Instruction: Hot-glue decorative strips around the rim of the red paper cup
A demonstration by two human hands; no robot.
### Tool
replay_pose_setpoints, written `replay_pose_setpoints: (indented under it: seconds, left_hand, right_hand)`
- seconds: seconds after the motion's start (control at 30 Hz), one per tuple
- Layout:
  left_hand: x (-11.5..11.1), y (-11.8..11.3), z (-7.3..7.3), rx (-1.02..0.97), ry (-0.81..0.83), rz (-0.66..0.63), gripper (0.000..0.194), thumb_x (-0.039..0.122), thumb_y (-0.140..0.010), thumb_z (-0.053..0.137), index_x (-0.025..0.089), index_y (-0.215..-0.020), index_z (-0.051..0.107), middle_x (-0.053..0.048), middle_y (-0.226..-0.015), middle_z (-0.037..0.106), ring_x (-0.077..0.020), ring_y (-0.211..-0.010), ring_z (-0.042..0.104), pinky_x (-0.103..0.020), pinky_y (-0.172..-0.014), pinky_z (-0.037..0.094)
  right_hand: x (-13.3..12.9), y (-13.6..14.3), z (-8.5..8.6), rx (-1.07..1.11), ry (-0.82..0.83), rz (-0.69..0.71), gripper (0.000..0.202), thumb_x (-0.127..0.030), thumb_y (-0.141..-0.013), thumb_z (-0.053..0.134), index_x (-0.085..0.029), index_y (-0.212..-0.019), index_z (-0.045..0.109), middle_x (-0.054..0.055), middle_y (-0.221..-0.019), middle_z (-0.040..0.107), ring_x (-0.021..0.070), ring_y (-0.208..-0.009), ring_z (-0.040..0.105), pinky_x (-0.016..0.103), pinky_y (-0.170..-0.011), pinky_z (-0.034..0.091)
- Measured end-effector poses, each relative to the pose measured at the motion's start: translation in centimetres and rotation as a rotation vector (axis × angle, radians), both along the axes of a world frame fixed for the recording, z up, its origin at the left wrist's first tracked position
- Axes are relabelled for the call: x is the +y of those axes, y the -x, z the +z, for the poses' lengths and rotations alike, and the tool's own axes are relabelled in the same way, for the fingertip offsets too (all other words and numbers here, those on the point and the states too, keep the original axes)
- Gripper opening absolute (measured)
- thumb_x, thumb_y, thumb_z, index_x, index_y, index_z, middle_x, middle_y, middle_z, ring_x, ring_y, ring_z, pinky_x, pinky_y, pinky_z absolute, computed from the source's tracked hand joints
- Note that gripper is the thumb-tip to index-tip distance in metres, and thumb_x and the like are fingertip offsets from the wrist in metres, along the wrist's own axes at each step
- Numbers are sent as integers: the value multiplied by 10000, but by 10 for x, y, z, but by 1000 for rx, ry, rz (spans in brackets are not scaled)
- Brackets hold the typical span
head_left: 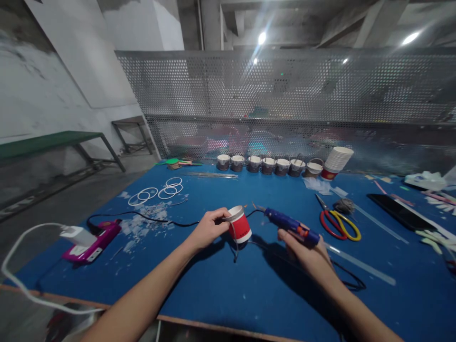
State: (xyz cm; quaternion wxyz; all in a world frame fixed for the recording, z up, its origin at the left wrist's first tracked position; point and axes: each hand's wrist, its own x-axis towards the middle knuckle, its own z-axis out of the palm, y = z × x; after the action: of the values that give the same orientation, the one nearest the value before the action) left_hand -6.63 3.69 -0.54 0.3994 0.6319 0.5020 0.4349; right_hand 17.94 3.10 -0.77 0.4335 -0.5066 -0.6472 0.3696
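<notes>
My L grip [211,228] is pinching the cup [241,229] by its upper edge, thumb & fingers on the wall. Cup's round, tapered, a bit tilted: smooth red w/ a white base band, grey band at the rim, thin grey strand [235,254] dangling below my fingers. Can't tell if its base touches the desk [213,297].

My R grip [309,252] is wrapped round the gun [292,225]: hard blue plastic, orange bits, slim nozzle pointing toward the cup but apart from it. Behind R grip, in line w/ the gun, a straight translucent stick [366,267].

Right of R grip: scissors [333,223] w/ red & yellow loops, pointed metal blades; just beyond, a fuzzy grey clump [344,205]; further out, a flat black slab [399,209].

Ahead of both grips, far side: a row of 7 small pots [254,165], dark sides, white insides, some w/ thin arched handles; R of them a leaning cup stack [338,160].

Left of L grip: flimsy whitish scraps [142,221], thin white rings [171,188] overlapping, boxy magenta power strip [93,248].

Desk's flat, matte blue, brownish edge nearest me. Room: perforated metal screen [267,90] ahead, patchy plaster wall [39,85] & green-topped table [53,142] far L, bright lamps [262,38] overhead.
</notes>
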Motion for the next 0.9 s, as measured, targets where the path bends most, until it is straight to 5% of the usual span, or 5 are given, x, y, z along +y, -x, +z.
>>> replay_pose_setpoints:
  seconds: [0.2,0.47,0.73,0.9]
  left_hand:
    - [-2,1,2,0,-3,21,80,232,-653,514,172,-616,553,20,-645,512,-131,-635,457,-263,-622,349]
    - [-3,3,4,-19,-34,31,86,220,-670,522,168,-628,577,23,-658,517,-127,-631,458,-257,-617,354]
    - [-7,1,7,-37,-30,92,105,246,-695,542,168,-635,579,27,-640,522,-128,-627,454,-258,-616,348]
    - [-11,-4,10,-15,-59,150,108,241,-706,544,174,-632,585,29,-618,536,-128,-610,467,-251,-598,365]
  right_hand:
    - [32,-13,-6,-135,-66,-93,277,-463,-735,601,-190,-682,594,-26,-506,506,142,-460,462,266,-460,369]
    - [55,-17,-43,-300,-81,102,249,-391,-788,602,-167,-800,708,67,-790,696,227,-747,636,356,-691,492]
    - [40,-47,-7,-486,-67,160,335,-484,-735,665,-189,-883,725,65,-866,702,212,-701,650,300,-611,497]
    - [8,-83,18,-667,-99,-198,424,-620,-708,630,-219,-570,618,38,-517,619,189,-435,547,266,-405,348]
